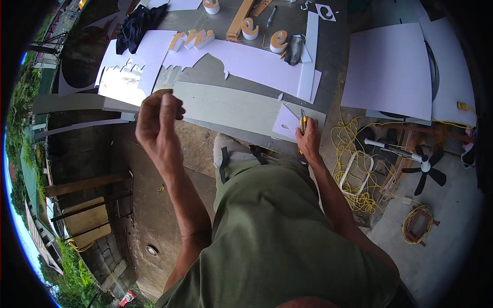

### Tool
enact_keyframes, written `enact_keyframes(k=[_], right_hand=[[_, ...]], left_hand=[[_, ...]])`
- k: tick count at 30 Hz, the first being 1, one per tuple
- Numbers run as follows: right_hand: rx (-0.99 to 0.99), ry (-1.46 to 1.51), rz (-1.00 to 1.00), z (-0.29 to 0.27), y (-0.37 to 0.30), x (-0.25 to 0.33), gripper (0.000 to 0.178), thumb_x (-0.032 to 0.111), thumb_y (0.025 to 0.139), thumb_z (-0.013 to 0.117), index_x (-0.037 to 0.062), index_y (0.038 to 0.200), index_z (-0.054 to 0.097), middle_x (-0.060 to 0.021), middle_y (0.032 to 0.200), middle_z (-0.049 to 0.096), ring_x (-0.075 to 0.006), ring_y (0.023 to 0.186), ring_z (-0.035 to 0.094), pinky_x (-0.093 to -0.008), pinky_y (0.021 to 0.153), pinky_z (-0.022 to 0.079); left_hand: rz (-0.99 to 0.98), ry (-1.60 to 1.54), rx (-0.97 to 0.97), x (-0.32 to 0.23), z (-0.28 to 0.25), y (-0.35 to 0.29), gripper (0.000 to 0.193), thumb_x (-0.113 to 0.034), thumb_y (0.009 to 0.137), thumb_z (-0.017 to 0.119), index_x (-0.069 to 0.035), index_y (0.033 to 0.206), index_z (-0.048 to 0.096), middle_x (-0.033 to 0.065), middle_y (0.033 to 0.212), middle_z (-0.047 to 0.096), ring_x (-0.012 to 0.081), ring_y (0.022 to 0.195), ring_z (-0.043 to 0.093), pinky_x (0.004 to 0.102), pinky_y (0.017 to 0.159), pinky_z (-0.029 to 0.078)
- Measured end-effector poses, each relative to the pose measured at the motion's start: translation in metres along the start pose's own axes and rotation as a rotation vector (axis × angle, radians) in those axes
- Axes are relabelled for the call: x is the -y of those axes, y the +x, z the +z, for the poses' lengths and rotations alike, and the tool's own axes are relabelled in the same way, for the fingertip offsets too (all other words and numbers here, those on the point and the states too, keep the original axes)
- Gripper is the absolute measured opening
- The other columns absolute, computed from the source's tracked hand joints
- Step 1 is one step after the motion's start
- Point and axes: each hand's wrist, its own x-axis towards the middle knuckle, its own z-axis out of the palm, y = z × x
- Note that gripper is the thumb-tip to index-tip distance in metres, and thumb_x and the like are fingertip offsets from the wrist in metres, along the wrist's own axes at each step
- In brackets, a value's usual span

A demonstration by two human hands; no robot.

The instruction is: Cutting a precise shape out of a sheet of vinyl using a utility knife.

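Observation:
My right hand (309, 139) is closed around a yellow-and-black utility knife (303, 124), its blade end pointing away from me. Under the knife tip and beside the hand lies a small white sheet piece (284, 123) with a little hole cut in it. It rests at the table's near right, partly on a long pale grey-green board (221, 101). My left hand (158, 126) is raised near the board's left end, fingers curled in toward the thumb. Whether anything is between those fingers cannot be made out.
White sheets with cut-out edges (257, 65) cover the table (241, 77). Raised tan-faced letters (250, 29), a pen (271, 16), a wooden strip (240, 20) and dark cloth (138, 28) lie beyond. At right are a large white panel (389, 72), tangled yellow cord (354, 197) and a fan (425, 167).

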Motion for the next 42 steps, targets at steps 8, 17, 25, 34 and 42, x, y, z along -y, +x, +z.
enact_keyframes(k=[8, 17, 25, 34, 42], right_hand=[[0.081, 0.020, -0.056, -0.004, 0.018, 0.016, 0.042, 0.012, 0.082, 0.079, -0.0020, 0.114, 0.054, -0.0256, 0.110, 0.061, -0.0452, 0.104, 0.064, -0.0506, 0.088, 0.053], [0.336, 0.384, 0.254, -0.001, 0.038, 0.032, 0.033, 0.018, 0.089, 0.072, -0.0054, 0.103, 0.054, -0.0161, 0.075, 0.072, -0.0224, 0.056, 0.073, -0.0381, 0.058, 0.061], [0.262, 0.402, 0.307, -0.005, 0.027, 0.041, 0.032, 0.014, 0.085, 0.078, -0.0017, 0.104, 0.058, -0.0076, 0.084, 0.074, -0.0164, 0.056, 0.068, -0.0323, 0.056, 0.057], [0.289, 0.575, 0.297, -0.003, 0.027, 0.029, 0.035, 0.011, 0.083, 0.080, -0.0035, 0.107, 0.058, -0.0110, 0.087, 0.074, -0.0172, 0.060, 0.071, -0.0329, 0.054, 0.058], [0.450, 1.050, 0.387, -0.041, 0.026, 0.054, 0.046, 0.008, 0.084, 0.082, -0.0057, 0.121, 0.058, -0.0101, 0.087, 0.070, -0.0153, 0.062, 0.066, -0.0290, 0.055, 0.053]], left_hand=[[-0.505, 0.412, 0.823, 0.220, 0.066, -0.108, 0.051, -0.022, 0.092, 0.077, 0.011, 0.128, 0.064, 0.0190, 0.103, 0.078, 0.0209, 0.088, 0.075, 0.0337, 0.080, 0.059], [-0.603, 0.312, 0.563, 0.220, 0.088, -0.119, 0.053, -0.013, 0.082, 0.081, 0.010, 0.126, 0.066, 0.0185, 0.103, 0.079, 0.0229, 0.094, 0.078, 0.0327, 0.088, 0.060], [-0.679, 0.270, 0.424, 0.222, 0.097, -0.133, 0.052, -0.014, 0.080, 0.084, 0.010, 0.123, 0.068, 0.0141, 0.096, 0.079, 0.0184, 0.086, 0.077, 0.0309, 0.081, 0.061], [-0.878, 0.195, 0.599, 0.217, 0.109, -0.129, 0.032, -0.022, 0.090, 0.080, 0.004, 0.107, 0.072, 0.0096, 0.091, 0.074, 0.0139, 0.076, 0.067, 0.0293, 0.072, 0.056], [-0.892, -0.194, 0.461, 0.196, 0.095, -0.122, 0.023, -0.018, 0.097, 0.072, 0.002, 0.110, 0.071, 0.0118, 0.096, 0.075, 0.0170, 0.088, 0.070, 0.0329, 0.085, 0.056]])
